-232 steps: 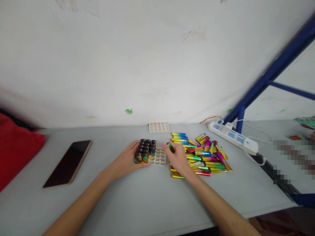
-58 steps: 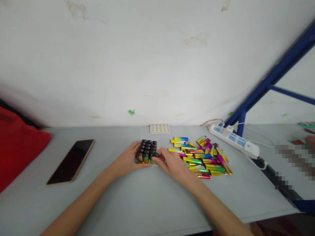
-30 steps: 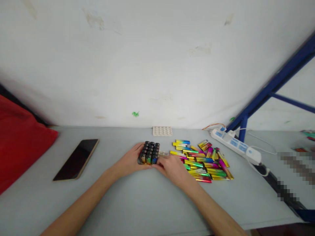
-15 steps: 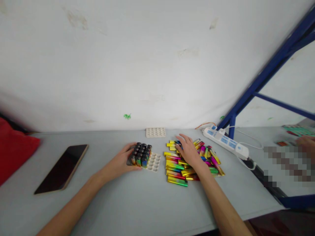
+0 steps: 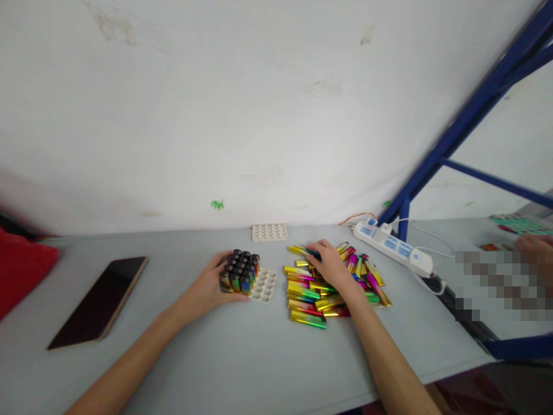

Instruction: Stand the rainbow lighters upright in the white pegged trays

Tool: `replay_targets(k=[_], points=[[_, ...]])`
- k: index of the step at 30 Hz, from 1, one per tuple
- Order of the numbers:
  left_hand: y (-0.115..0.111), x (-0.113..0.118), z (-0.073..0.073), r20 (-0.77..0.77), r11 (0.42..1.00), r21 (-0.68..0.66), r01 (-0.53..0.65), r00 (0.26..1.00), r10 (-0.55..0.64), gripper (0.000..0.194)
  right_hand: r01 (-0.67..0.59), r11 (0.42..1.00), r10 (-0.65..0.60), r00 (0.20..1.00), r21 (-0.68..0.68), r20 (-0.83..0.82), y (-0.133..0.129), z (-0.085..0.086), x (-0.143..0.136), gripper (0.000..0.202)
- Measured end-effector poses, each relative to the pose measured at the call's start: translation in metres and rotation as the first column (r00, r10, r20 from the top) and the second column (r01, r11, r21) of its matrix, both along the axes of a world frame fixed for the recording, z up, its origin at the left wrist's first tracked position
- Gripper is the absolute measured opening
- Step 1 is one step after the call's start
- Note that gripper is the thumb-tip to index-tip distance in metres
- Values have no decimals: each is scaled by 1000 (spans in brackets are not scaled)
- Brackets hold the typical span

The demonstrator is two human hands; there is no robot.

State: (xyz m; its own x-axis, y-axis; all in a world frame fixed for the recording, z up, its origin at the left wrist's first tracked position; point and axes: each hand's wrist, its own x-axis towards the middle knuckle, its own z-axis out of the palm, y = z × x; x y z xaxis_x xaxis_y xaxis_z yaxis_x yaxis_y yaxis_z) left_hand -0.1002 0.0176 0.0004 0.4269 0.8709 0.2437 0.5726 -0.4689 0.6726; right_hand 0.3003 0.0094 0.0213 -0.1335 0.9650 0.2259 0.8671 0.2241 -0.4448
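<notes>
My left hand (image 5: pixel 215 280) is curled round the left side of a block of upright lighters (image 5: pixel 241 266) with black tops and shiny coloured bodies. They stand packed together in a white tray (image 5: pixel 265 286), whose bare round sockets show on the right. My right hand (image 5: pixel 330 265) is over the far left part of a loose pile of metallic lighters (image 5: pixel 307 292). Its fingers close on the dark blue end of one lighter (image 5: pixel 298 249), whose gold end points left. The fingertips are partly hidden.
Another white socketed tray (image 5: pixel 269 232) lies by the wall. A dark phone or tablet (image 5: pixel 101 300) and red cloth (image 5: pixel 23 265) are at left. A power strip (image 5: pixel 393 248) with cables lies behind the pile, beside a blue metal frame (image 5: pixel 432 170). Another person's hand (image 5: pixel 536 248) shows far right.
My right hand has closed on a gold and blue lighter at the pile's far edge and shifted it slightly out. My left hand stays at the lighter block. The view has shifted slightly.
</notes>
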Motion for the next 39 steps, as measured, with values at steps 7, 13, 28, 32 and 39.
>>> replay_targets(k=[7,13,28,32,39], points=[[-4,2,11,13,998,-51,-19,1000,20,76,-50,998,49,999,27,13,-6,8,-4,26],[-3,-1,12,-19,999,-46,16,1000,-16,77,-30,998,32,999,58,-36,-9,14,-8,25],[-4,0,6,-49,1000,10,23,999,-23,82,-102,985,-103,313,-141,-944,-22,37,-75,71],[-4,3,7,-46,1000,4,16,999,-15,81,-305,931,-128,246,-202,-961,-32,41,-92,73],[-6,4,9,-30,1000,10,10,999,-10,83,-267,902,-251,314,-339,-916,-30,33,-107,77]])
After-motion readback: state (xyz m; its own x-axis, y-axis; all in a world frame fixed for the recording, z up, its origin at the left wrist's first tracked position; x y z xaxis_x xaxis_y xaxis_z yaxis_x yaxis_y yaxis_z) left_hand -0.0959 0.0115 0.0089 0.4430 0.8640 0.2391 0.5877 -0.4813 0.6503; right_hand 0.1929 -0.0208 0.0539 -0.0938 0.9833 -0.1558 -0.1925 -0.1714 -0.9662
